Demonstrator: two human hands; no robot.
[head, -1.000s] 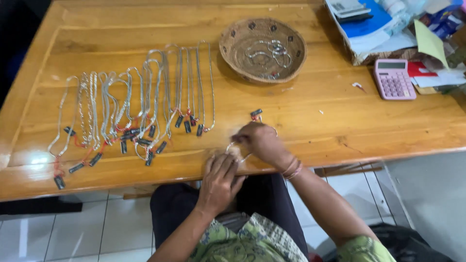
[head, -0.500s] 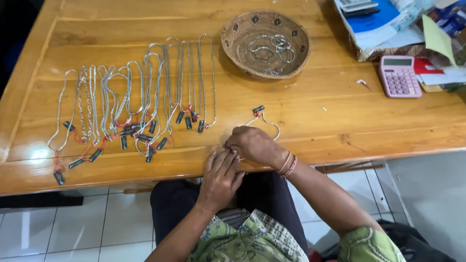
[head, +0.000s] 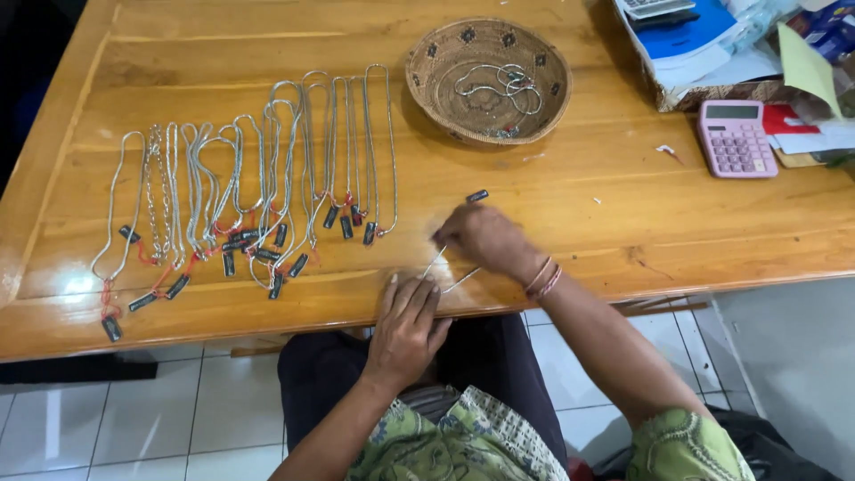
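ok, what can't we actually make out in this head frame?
- Chain between the hands: its upper end is hidden under the right hand, so the grip is unclear.
- Left hand: fingertips at the chain; a pinch cannot be confirmed.
- Tags on the laid-out necklaces: too small to read.
- Basket contents: tangled, count unclear.
- Papers and boxes: cut off by the top-right edge.

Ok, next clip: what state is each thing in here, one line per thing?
Left hand: flat at the table edge, fingertips on a silver chain.
Right hand: closed on the same chain, its dark tag sticking out.
Chain in hand: stretched straight between the hands.
Row of chains: laid out in loops, tags toward the person.
Basket: upright, some chains inside.
Calculator: face up, display blank.
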